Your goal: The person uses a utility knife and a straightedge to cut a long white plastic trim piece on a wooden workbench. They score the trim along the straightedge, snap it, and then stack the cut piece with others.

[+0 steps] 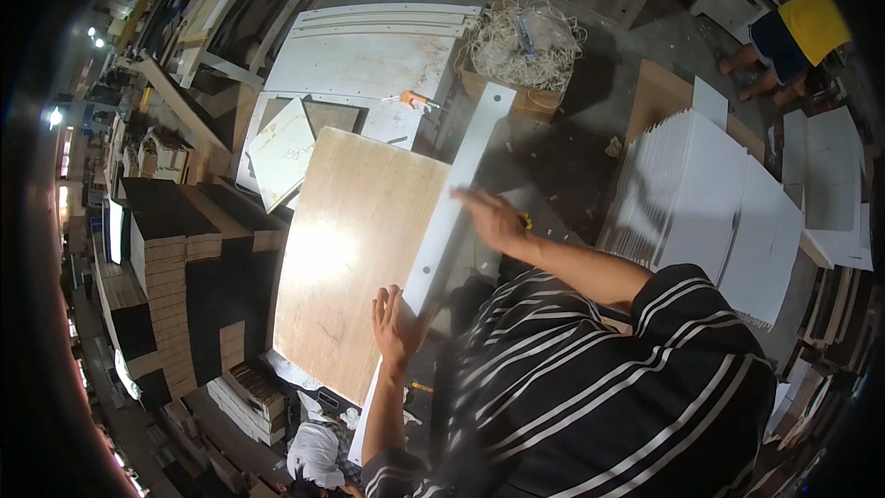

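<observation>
A long white strip [451, 210] with small dark holes lies slantwise along the right edge of a light wood-grain board [364, 221]. My left hand [392, 325] rests across the strip's nearer part, its fingers stretched out toward the board. My right hand [493, 219] is farther up at the strip's right edge, fingers extended and tips at the white surface; its underside is hidden. The strip's far end sticks out past the board, and its near end shows below my left hand.
Beyond the board stands a white panelled surface [359, 60] with an orange-handled tool [412, 99]. A box of tangled cord [524, 44] is at the far end. White panels [705, 207] are stacked right, dark-and-brown stacks [184, 281] left. Other people [318, 452] are lower left and upper right.
</observation>
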`<state>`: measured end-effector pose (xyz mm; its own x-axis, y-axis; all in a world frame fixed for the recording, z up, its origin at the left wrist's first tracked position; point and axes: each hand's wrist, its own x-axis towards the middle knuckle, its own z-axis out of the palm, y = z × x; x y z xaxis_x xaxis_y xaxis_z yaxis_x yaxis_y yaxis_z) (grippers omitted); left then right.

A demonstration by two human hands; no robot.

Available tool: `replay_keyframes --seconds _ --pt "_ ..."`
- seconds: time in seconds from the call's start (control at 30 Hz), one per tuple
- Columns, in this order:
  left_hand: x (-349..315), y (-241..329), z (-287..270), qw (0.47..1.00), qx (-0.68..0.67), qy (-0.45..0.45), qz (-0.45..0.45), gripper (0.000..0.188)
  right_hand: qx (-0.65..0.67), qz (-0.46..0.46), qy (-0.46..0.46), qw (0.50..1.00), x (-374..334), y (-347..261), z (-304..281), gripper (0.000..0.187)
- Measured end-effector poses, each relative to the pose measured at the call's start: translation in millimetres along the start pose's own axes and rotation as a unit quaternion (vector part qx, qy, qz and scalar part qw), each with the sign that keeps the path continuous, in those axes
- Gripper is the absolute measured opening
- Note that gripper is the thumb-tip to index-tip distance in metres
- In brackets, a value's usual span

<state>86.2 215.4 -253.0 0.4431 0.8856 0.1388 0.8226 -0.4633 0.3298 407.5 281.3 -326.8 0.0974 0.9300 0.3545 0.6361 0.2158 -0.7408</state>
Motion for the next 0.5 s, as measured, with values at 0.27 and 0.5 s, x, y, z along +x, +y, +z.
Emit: replay_keyframes --seconds 0.27,0.5 --pt "-0.7 0.7 2.4 1.000 -0.003 0.003 -0.014 0.071 0.041 0.189 0.115 0.974 62.2 74.7 -34.6 0.034" --pt "0.2 0.1 1.8 1.000 -0.011 0.001 -0.010 0.074 0.005 0.169 0.215 0.962 124.5 134.1 -62.1 0.037"
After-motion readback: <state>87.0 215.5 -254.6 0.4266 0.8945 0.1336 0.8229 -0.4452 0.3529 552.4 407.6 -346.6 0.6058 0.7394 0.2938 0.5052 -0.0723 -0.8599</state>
